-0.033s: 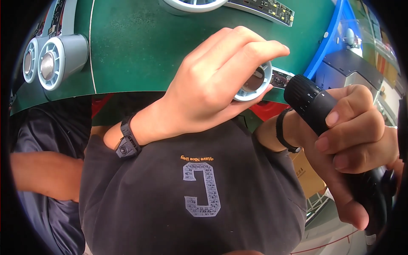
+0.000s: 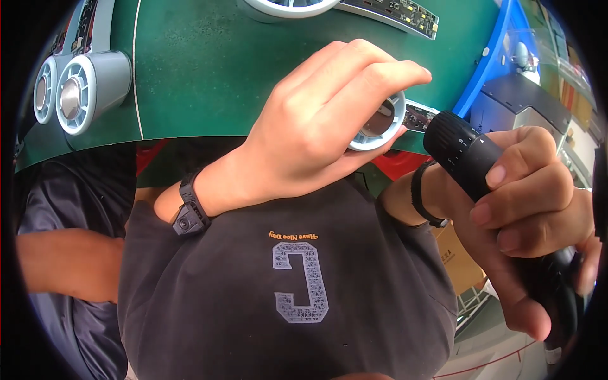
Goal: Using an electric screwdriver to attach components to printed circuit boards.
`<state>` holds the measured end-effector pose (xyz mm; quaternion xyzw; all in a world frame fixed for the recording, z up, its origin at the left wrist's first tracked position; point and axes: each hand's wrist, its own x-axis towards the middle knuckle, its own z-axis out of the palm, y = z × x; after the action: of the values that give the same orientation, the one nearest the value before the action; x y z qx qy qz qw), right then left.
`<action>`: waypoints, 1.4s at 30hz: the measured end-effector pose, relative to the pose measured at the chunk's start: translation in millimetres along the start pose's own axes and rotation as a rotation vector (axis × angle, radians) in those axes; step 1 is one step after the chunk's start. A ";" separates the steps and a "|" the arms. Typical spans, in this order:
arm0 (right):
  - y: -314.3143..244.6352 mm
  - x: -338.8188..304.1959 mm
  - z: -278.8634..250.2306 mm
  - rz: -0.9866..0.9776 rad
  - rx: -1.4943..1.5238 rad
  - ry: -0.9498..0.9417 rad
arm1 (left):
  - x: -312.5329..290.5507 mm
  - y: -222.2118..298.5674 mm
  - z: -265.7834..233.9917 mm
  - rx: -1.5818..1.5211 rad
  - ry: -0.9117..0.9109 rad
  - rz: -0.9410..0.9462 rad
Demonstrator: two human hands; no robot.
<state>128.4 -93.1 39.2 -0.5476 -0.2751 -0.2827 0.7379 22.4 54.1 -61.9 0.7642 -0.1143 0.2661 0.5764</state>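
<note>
My left hand (image 2: 310,117) is closed round a pale blue-grey round housing (image 2: 400,117), its spoked rim and dark centre showing between thumb and fingers. A narrow circuit board strip (image 2: 418,117) sticks out just beyond that housing, over the green table. In my right hand (image 2: 538,190) is a black electric screwdriver (image 2: 462,149), gripped round its body. The ridged, marked collar points up and left toward the housing and the strip. No driver tip can be made out, and I cannot tell whether the tool touches the strip.
Two similar housings (image 2: 79,95) stand at the left of the green table (image 2: 202,69). Another housing (image 2: 291,9) with a circuit board strip (image 2: 405,19) lies at the far side. A blue edge (image 2: 484,57) and a grey box (image 2: 522,101) border the right. A bare forearm (image 2: 69,263) shows at left.
</note>
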 end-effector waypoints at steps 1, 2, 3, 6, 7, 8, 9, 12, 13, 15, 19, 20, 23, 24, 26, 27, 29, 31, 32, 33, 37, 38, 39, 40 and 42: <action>-22.6 -12.8 17.1 0.003 -0.002 -0.001 | -0.1 -0.6 -0.3 -0.001 -0.001 0.012; 3.2 0.0 0.0 0.005 -0.004 -0.001 | -0.2 -0.2 -0.8 -0.003 0.000 0.013; 4.5 1.0 -0.8 0.007 -0.004 -0.003 | -0.1 1.1 -1.2 -0.007 0.000 0.003; -7.5 -3.5 5.0 0.014 -0.005 -0.005 | -0.2 3.0 -1.9 -0.017 0.000 -0.016; 0.0 0.9 -1.0 0.017 -0.006 -0.005 | -0.6 2.9 -1.9 -0.008 -0.002 -0.016; 0.8 -0.7 0.3 0.019 -0.007 -0.003 | -0.7 2.7 -1.8 0.000 -0.005 -0.016; -0.5 1.0 -2.4 0.021 -0.007 -0.001 | -0.7 2.5 -1.8 0.009 -0.008 -0.016; -1.3 0.0 -3.6 0.029 -0.008 0.006 | 0.4 2.4 -1.8 0.012 -0.009 -0.023; 6.4 4.4 -10.7 0.027 -0.017 0.010 | 1.0 2.6 -0.8 0.003 -0.013 -0.023; -21.8 -11.8 7.9 0.023 -0.026 0.019 | 1.9 2.6 -0.4 0.004 -0.021 -0.016; -3.9 14.5 -25.5 -0.017 -0.071 0.037 | 6.4 7.5 -3.6 0.006 -0.049 -0.013; -9.3 -1.5 -7.0 -0.033 -0.088 0.040 | 6.4 9.5 -5.5 0.018 -0.060 -0.036; -31.9 -2.5 -10.3 -0.086 -0.148 0.047 | 4.8 13.3 -5.0 0.025 -0.075 -0.052; -53.8 3.0 -19.2 -0.102 -0.167 0.048 | 3.4 13.5 -5.1 0.044 -0.072 -0.065; -67.9 30.4 -58.0 -0.133 -0.213 0.057 | 3.8 16.1 -2.6 0.038 -0.082 -0.062; -71.2 39.5 -70.7 -0.150 -0.235 0.062 | 6.3 17.3 -1.3 0.056 -0.078 -0.050; -67.9 63.7 -100.3 -0.165 -0.438 0.104 | 9.8 18.6 0.6 0.106 -0.062 -0.030; -63.4 70.8 -111.0 -0.124 -0.439 0.080 | 9.8 21.6 2.9 0.099 -0.075 -0.034; -62.2 73.2 -116.0 -0.071 -0.425 0.047 | 9.7 23.0 4.3 0.106 -0.078 -0.049; -61.6 74.5 -118.8 -0.018 -0.401 0.012 | 10.2 23.0 4.3 0.121 -0.075 -0.064; -69.8 77.3 -132.9 0.031 -0.390 -0.003 | 10.1 21.1 5.3 0.155 -0.073 -0.024; -70.2 77.9 -136.3 0.032 -0.388 0.000 | 10.6 21.1 5.2 0.158 -0.075 -0.023; -70.4 78.2 -140.0 0.052 -0.345 -0.008 | 11.3 21.2 4.9 0.161 -0.077 -0.024; -70.0 78.0 -142.2 0.073 -0.303 -0.016 | 11.9 21.4 4.5 0.163 -0.079 -0.026; -67.6 76.7 -144.4 0.097 -0.264 -0.021 | 11.5 21.4 4.1 0.164 -0.084 -0.030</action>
<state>146.6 -257.4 102.3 -0.6554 -0.2168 -0.2747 0.6693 22.8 45.2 -39.0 0.8209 -0.1048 0.2334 0.5105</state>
